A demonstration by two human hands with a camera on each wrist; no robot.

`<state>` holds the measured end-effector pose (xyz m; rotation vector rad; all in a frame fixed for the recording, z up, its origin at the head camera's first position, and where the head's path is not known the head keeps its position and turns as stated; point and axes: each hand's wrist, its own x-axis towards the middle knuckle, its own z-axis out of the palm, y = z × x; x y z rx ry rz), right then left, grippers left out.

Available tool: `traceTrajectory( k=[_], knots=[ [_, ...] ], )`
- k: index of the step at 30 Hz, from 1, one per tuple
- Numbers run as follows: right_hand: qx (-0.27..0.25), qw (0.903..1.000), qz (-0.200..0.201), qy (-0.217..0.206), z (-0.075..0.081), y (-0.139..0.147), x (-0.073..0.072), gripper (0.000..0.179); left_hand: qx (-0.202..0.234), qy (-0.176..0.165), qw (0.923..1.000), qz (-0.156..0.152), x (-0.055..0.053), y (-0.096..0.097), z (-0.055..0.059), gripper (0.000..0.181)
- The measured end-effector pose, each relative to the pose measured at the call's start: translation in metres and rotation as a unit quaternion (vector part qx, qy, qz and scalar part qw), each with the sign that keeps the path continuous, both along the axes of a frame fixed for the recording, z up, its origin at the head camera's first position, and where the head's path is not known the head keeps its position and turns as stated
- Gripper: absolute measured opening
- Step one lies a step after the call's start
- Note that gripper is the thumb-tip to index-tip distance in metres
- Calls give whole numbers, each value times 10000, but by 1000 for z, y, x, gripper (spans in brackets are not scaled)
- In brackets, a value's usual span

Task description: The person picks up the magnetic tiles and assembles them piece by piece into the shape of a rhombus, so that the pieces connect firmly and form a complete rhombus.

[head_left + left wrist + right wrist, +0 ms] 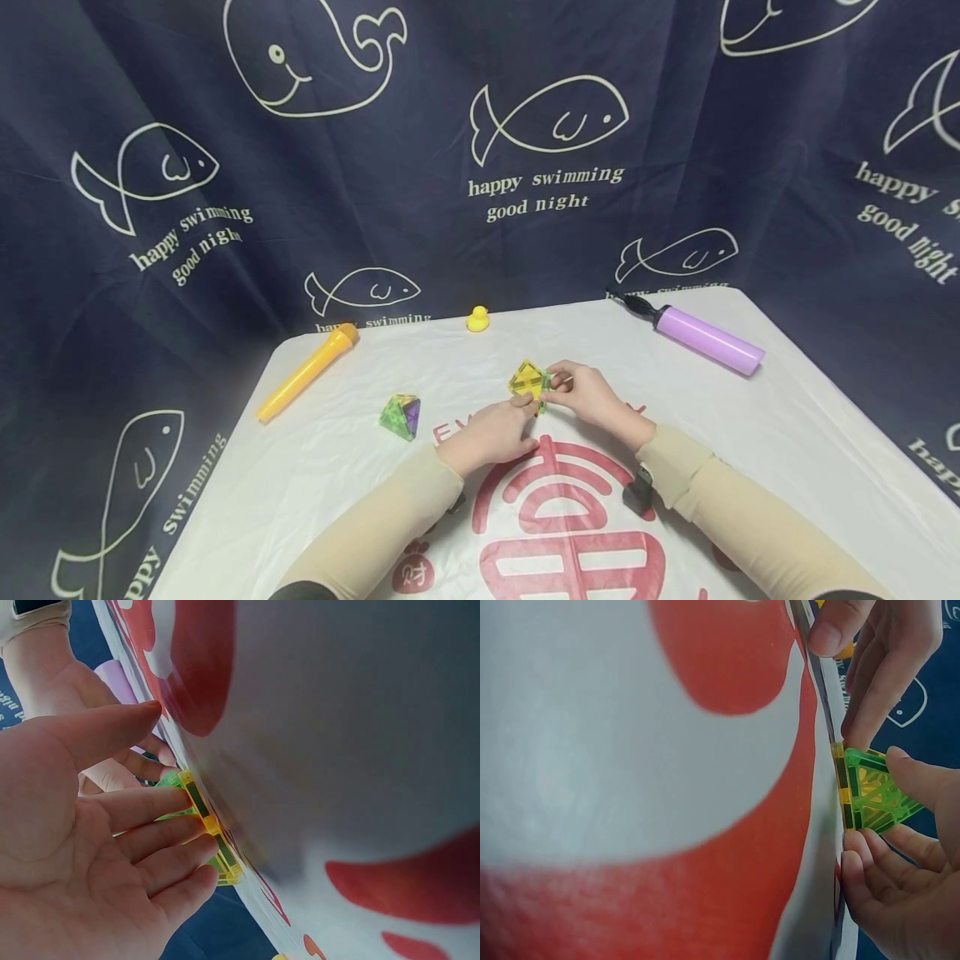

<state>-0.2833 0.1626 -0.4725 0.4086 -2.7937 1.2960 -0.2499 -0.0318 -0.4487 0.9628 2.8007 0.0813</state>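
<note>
In the head view, yellow magnetic tiles [527,379] lie on the white table, with a green triangular magnetic tile [877,796] standing up at their right side. My left hand [495,432] reaches over from the left, its extended fingers touching the yellow tiles' near part; the left wrist view shows the thumb held away from them. My right hand [592,400] pinches the green tile between thumb and fingers, as the right wrist view shows. A small pyramid of green, purple and yellow tiles [400,417] sits left of my left hand.
An orange toy microphone [309,372] lies at the table's left edge. A yellow rubber duck [477,318] stands at the back edge. A purple hand pump [708,340] with a black nozzle end lies at back right. Dark printed curtains [450,225] hang behind the table.
</note>
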Motion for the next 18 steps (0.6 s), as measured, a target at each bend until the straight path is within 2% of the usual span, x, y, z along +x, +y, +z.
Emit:
traceTrajectory(
  k=[18],
  knots=[
    [115,9994,120,299,-1,-5,-2,43,108,-38,9999,-39,-1,-2,-3,65]
  ],
)
